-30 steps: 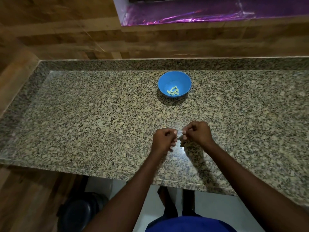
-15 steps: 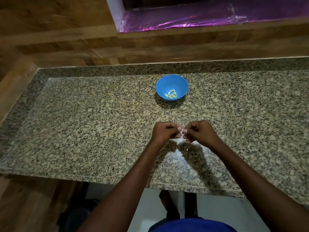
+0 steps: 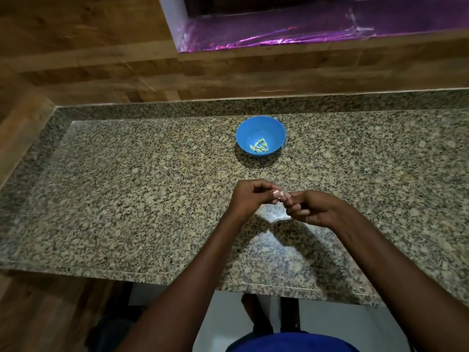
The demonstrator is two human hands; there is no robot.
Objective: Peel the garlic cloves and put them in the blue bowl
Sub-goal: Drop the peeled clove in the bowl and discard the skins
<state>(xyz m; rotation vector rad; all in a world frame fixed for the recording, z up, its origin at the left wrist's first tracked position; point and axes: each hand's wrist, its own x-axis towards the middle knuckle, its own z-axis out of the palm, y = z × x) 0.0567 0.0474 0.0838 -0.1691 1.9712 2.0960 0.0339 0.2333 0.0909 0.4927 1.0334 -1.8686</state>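
A blue bowl (image 3: 261,135) stands on the granite counter (image 3: 127,186), holding several pale peeled garlic cloves (image 3: 258,148). In front of it, above the counter, my left hand (image 3: 250,199) and my right hand (image 3: 313,208) meet fingertip to fingertip. Between them they pinch one small pale garlic clove (image 3: 282,194), mostly hidden by the fingers. Both hands have curled fingers.
The counter has a raised granite back edge against a wooden wall (image 3: 101,59). A ledge covered with purple foil (image 3: 317,34) runs above at the back right. The counter's front edge lies just below my forearms.
Both hands have stayed together on the clove, shifting only slightly. The camera view has tilted a little, so the bowl appears lower in the frame.
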